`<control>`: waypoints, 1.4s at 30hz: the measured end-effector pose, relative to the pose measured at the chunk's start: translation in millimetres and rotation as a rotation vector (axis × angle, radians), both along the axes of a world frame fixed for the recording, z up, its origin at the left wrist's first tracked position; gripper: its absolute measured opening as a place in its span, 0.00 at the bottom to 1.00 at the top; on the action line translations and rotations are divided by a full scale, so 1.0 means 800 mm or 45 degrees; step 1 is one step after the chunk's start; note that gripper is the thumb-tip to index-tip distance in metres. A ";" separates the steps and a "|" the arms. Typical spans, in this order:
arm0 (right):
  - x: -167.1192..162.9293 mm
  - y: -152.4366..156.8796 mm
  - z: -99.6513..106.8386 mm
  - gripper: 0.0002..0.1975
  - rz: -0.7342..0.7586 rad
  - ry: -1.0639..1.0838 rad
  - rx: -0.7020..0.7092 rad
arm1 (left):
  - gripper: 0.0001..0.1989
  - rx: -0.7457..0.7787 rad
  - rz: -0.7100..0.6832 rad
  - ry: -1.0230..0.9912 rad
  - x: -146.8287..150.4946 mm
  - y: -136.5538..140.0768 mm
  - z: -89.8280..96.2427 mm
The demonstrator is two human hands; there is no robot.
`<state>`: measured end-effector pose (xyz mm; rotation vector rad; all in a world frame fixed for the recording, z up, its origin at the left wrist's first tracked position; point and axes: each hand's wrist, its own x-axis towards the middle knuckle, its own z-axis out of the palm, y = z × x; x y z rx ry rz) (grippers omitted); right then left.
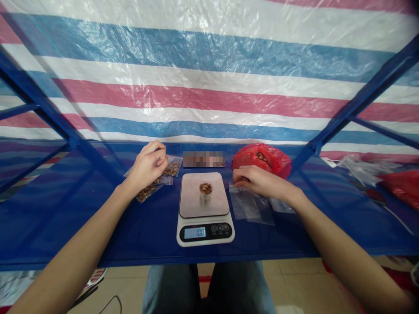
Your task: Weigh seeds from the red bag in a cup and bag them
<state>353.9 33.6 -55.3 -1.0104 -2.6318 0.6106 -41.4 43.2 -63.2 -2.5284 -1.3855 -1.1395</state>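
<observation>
- Head view, containers: a small white cup (205, 192) stands at the centre of the kitchen scale (205, 208) platform and holds brown nuts. The scale display reads 100.
- Left of the scale, several small clear bags filled with nuts (165, 176) lie flat on the surface.
- Far right of the scale, a red plastic bag (262, 159) sits open, with brown nuts visible inside.
- Right of the scale, empty clear bags (250, 206) lie in a loose stack.
- Left hand (146, 168): fingers curled, resting on the filled bags; whether it pinches one cannot be determined.
- Right hand (258, 181): fingers partly bent, placed at the near edge of the red bag and over the far edge of the empty bags; the grip cannot be determined.
- Surface: a blue table top (98, 218) framed by blue metal bars.
- Room: a tarpaulin (209, 78) striped in red, white and blue hangs behind. A second red bag (404, 185) and more clear plastic lie at far right.
</observation>
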 end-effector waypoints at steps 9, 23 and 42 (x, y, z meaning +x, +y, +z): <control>-0.038 0.041 0.099 0.07 -0.048 0.388 0.213 | 0.19 -0.588 -0.506 -0.185 0.069 0.018 0.096; -0.124 0.093 0.117 0.07 -0.019 0.505 0.495 | 0.16 -0.573 -0.466 -0.334 0.107 0.098 0.104; -0.116 0.079 0.116 0.09 -0.027 0.243 0.557 | 0.12 -0.534 -0.654 -0.141 0.112 0.102 0.083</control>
